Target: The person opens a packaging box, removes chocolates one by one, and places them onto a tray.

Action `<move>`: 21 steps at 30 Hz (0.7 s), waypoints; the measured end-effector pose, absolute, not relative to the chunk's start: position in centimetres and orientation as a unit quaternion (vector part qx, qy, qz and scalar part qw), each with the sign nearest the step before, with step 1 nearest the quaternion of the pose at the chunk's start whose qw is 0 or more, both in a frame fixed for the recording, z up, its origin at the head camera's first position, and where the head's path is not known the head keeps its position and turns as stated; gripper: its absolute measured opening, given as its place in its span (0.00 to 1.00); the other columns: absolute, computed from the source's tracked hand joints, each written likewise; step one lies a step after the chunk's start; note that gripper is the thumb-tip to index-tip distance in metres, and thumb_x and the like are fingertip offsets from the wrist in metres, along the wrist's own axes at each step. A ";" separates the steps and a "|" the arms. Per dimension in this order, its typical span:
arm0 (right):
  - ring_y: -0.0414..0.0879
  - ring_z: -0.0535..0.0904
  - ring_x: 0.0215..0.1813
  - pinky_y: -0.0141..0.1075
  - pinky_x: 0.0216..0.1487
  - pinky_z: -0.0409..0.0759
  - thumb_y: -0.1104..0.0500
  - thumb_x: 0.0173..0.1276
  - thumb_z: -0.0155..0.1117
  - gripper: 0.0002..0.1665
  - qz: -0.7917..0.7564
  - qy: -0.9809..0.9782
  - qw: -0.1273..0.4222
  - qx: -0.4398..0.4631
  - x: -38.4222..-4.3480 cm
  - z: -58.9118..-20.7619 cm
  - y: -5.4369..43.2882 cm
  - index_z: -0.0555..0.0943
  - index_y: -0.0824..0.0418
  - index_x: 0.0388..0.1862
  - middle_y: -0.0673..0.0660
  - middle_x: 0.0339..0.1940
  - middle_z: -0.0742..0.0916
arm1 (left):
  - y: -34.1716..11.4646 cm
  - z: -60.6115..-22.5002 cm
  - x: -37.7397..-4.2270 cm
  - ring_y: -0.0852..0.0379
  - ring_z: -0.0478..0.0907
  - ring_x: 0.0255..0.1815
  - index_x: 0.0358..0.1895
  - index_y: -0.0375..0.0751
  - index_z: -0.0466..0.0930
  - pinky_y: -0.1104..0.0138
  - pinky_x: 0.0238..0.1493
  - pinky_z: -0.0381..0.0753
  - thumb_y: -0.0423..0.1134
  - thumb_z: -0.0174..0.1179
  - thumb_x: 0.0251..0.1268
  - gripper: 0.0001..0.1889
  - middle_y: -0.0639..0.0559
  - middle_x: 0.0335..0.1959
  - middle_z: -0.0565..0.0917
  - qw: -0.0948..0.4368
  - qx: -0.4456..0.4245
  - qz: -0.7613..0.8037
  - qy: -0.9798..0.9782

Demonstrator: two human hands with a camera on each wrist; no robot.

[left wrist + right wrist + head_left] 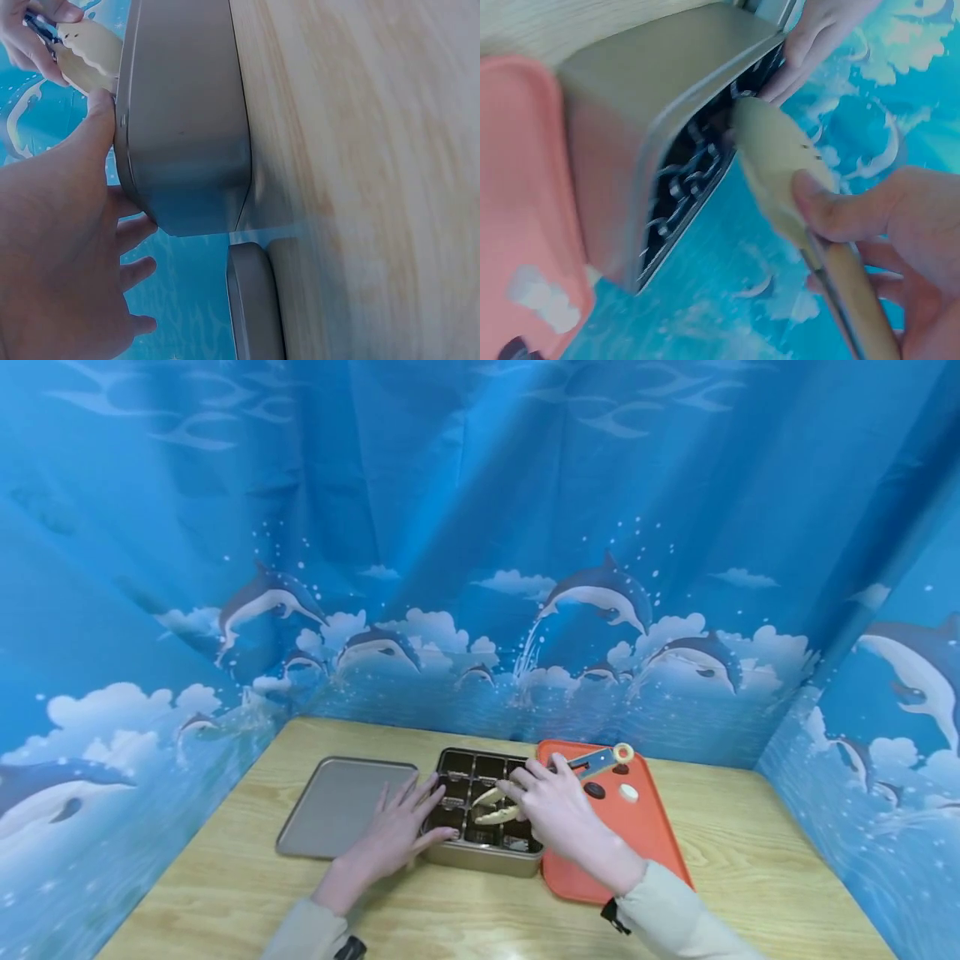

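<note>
A metal box [483, 860] with a dark grid of compartments stands in the middle of the table. My right hand [553, 802] grips tongs [497, 817] with cream-coloured, scalloped ends. The tong tips stand apart above the compartments in the head view; whether anything lies between them I cannot tell. With fingers spread, my left hand [393, 831] rests at the box's left side, its thumb on the near rim. The left wrist view shows that thumb and the fingers against the box wall [184, 127]. In the right wrist view, a tong end [776, 150] points into the box opening.
Right of the box lies a red tray [645, 835] bearing a white round piece [628, 792] and dark round pieces [594, 790]. A flat grey metal tray or lid [341, 810] lies to the left. A blue dolphin-print curtain [450, 527] surrounds the wooden table [750, 860].
</note>
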State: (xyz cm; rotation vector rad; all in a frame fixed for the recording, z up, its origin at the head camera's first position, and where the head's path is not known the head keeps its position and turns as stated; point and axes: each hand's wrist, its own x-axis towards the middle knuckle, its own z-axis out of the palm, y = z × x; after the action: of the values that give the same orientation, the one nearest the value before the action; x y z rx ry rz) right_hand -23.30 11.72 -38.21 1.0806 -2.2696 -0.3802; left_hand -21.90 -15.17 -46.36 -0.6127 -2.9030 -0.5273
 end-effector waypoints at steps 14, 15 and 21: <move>0.50 0.78 0.45 0.49 0.42 0.70 0.61 0.54 0.80 0.29 -0.074 -0.890 0.331 0.305 -24.4 -38.2 19.9 0.87 0.52 0.57 0.51 0.44 0.89 | -14.9 -46.2 -21.8 0.37 0.43 0.83 0.78 0.41 0.61 0.32 0.76 0.41 0.64 0.51 0.73 0.40 0.45 0.82 0.53 0.055 -0.198 -0.176 -0.963; 0.51 0.78 0.44 0.48 0.42 0.70 0.63 0.54 0.79 0.28 -0.076 -0.893 0.330 0.297 -24.4 -38.3 20.6 0.87 0.52 0.57 0.51 0.43 0.89 | -14.9 -46.2 -21.8 0.37 0.44 0.82 0.78 0.41 0.61 0.33 0.76 0.42 0.64 0.51 0.73 0.40 0.45 0.82 0.53 0.055 -0.198 -0.174 -0.963; 0.52 0.77 0.43 0.47 0.39 0.67 0.65 0.51 0.80 0.27 -0.094 -0.913 0.304 0.254 -24.3 -39.2 23.9 0.88 0.55 0.53 0.53 0.42 0.89 | -15.0 -46.2 -21.7 0.37 0.44 0.82 0.78 0.41 0.61 0.33 0.76 0.41 0.64 0.50 0.74 0.40 0.45 0.82 0.52 0.054 -0.198 -0.172 -0.963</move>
State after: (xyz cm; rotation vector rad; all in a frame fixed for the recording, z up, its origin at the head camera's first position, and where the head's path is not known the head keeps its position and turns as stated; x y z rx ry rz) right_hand -24.29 23.94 -39.21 0.6720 -2.4203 -0.2503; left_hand -21.70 -15.00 -46.18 -0.6021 -2.9271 -0.5229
